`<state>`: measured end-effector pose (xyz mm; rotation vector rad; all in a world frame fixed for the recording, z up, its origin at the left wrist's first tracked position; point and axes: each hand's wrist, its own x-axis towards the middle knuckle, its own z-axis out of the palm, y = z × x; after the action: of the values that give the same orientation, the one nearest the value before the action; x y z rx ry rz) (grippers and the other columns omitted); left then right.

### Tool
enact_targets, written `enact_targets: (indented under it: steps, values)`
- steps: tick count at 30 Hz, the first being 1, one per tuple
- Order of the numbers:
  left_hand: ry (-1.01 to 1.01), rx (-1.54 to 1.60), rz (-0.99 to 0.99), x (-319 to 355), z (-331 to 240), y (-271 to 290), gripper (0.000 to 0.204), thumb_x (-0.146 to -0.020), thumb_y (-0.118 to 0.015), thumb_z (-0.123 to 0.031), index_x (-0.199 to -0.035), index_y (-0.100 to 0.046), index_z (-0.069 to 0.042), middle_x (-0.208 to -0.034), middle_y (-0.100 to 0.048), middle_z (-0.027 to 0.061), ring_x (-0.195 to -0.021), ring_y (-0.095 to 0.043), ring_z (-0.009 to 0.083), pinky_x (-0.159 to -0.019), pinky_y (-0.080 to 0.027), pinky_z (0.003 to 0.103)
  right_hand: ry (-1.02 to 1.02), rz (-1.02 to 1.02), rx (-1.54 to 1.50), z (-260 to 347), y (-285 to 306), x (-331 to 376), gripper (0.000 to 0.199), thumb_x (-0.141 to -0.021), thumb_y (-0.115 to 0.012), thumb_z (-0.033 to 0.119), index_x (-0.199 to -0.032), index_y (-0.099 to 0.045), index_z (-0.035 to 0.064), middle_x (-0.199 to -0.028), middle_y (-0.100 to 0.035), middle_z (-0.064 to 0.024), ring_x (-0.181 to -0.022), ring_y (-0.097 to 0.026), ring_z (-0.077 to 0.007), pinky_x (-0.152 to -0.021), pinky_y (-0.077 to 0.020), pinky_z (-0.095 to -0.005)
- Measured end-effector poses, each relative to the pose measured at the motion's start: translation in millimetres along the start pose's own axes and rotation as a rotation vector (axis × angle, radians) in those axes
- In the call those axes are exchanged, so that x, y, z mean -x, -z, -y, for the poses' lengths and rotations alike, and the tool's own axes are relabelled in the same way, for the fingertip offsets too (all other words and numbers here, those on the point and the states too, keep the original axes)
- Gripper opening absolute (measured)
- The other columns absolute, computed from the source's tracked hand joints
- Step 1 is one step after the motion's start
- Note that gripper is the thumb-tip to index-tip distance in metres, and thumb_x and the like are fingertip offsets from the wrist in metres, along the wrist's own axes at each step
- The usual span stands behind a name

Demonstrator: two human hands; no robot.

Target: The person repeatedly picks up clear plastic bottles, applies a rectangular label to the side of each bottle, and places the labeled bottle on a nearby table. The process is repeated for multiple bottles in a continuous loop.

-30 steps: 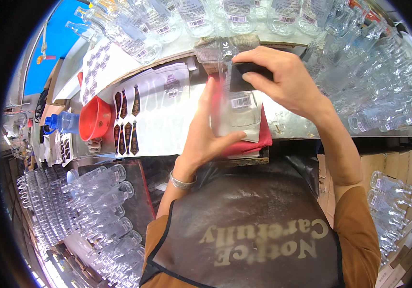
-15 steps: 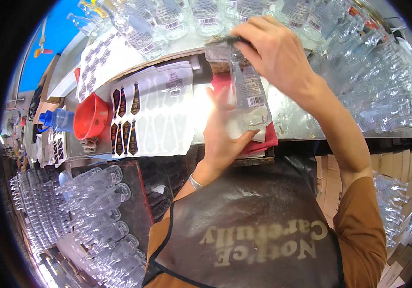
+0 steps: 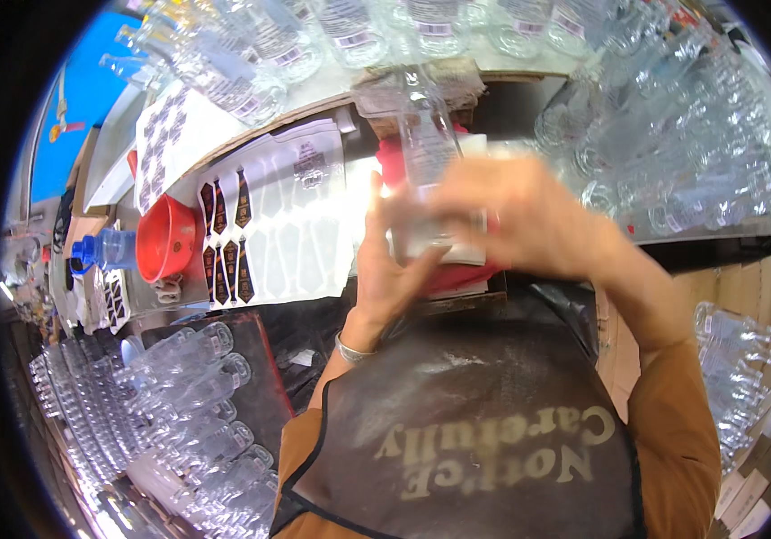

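A clear glass bottle (image 3: 428, 135) lies in front of me, its neck pointing away onto a grey cloth-topped rest and its body over a red cloth (image 3: 392, 162). My left hand (image 3: 384, 269) cups the bottle's lower end, fingers along its left side and thumb at the near end. Over the lower body of the bottle is my right hand (image 3: 520, 216), smeared by motion, its fingers hard to make out. That hand hides the bottle's label area.
Left of the bottle lies a label sheet (image 3: 300, 242) with several dark labels. Beyond it stand a red bowl (image 3: 166, 241) and a blue-capped plastic bottle (image 3: 111, 249). Glass bottles crowd the back, the right side (image 3: 673, 153) and the lower left (image 3: 192, 395).
My right hand has come from the bottle's neck toward me, down to its lower body. The neck now rests on the grey cloth. My left hand stays near the base.
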<state>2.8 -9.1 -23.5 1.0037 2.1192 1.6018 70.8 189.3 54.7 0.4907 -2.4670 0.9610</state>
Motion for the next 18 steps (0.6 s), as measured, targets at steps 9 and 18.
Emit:
enact_targets:
  steps: [9, 18]
  values:
    - [0.017, 0.100, 0.009, 2, 12, 0, 0.103, -0.077, -0.080, -0.003, -0.159, -0.018, -0.002, -0.138, -0.056, 0.0192, -0.126, -0.055, 0.0275, -0.107, -0.042, 0.039, -0.088, -0.020, -0.248, 3, -3, 46, 0.026, -0.075, -0.072, -0.001, -0.100, -0.068, 0.0056, -0.105, -0.069, -0.0106, -0.100, -0.065, -0.0280, -0.086, -0.0525, -0.0383]
    - [-0.038, 0.007, -0.032, 1, 10, -6, 0.103, -0.077, -0.079, -0.002, -0.158, -0.016, 0.000, -0.131, -0.060, 0.0188, -0.117, -0.060, 0.0263, -0.101, -0.046, 0.037, -0.229, -0.105, 0.117, -34, 17, -14, 0.027, -0.087, -0.071, 0.016, -0.111, -0.067, 0.0032, -0.095, -0.071, -0.0139, -0.084, -0.068, -0.0306, -0.075, -0.0530, -0.0370]
